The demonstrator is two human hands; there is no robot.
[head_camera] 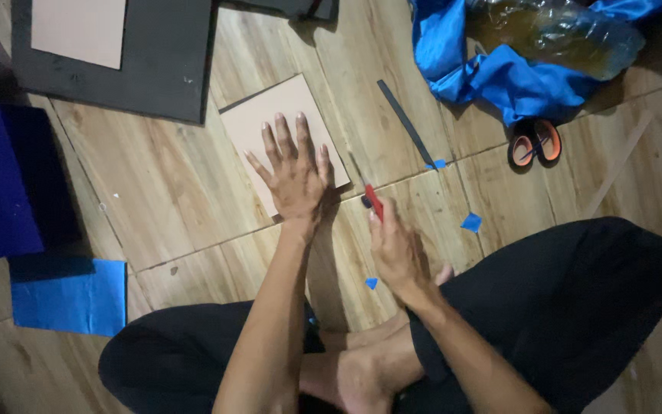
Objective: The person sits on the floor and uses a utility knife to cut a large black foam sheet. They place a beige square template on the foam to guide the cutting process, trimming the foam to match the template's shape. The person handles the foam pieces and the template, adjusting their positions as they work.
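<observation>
1. Left hand [294,175], fingers spread flat, presses a tan card square [285,138] at mid-floor.
2. Right hand [397,249], just right of it, is closed around a red-handled cutter [369,195] at the card's right edge.
3. Further right: one dark ruler [406,123], one scissors [535,142], one blue cloth [499,73].
4. Three blue scraps [470,222] lie scattered nearby.

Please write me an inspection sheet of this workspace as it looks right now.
Surface: wooden floor, person seated cross-legged on it.
Job's things: tan card flat under the left hand; red-handled cutter at the card's right edge, in the right hand.
Clutter: dark ruler, small blue paper scraps, blue sheet, scissors.
Hands: left spread open, pressing the card; right closed on the cutter.
Cables: nothing seen.
Surroundings: black board, blue cloth, clear plastic bag.
</observation>
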